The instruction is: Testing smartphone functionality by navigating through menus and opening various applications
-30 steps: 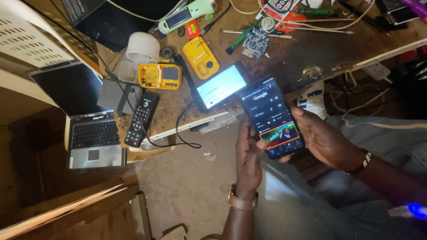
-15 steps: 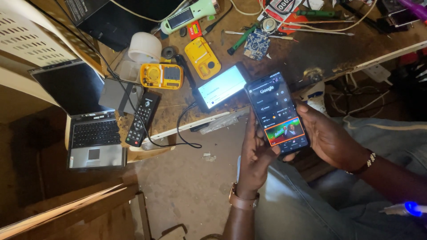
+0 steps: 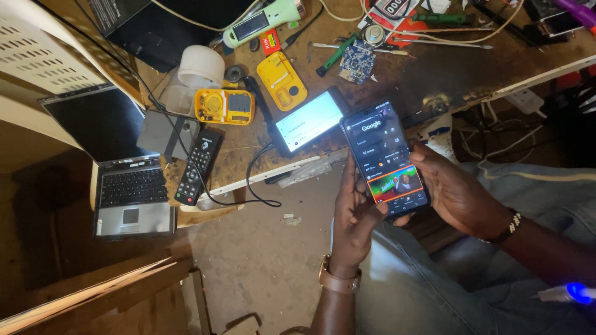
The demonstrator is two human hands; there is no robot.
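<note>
A black smartphone [image 3: 385,158] with a lit screen is held between both my hands, above my lap. My left hand [image 3: 352,223] grips its left edge and lower corner, a watch on that wrist. My right hand [image 3: 456,195] cradles its right edge, with the thumb lying over the side of the screen; a beaded bracelet is on that wrist. Just beyond the phone, a second phone [image 3: 307,121] with a bright screen lies on the wooden workbench [image 3: 434,68] with a black cable plugged in.
On the bench lie a yellow multimeter [image 3: 225,107], a yellow case [image 3: 282,80], a tape roll [image 3: 200,66], a black remote [image 3: 198,164], a small blue circuit board [image 3: 357,63], screwdrivers and wires. An open laptop [image 3: 121,167] sits at left. Dirt floor [image 3: 261,248] lies below.
The view has shifted slightly; the held phone sits a little lower and to the right. Both hands keep the same grip on it.
</note>
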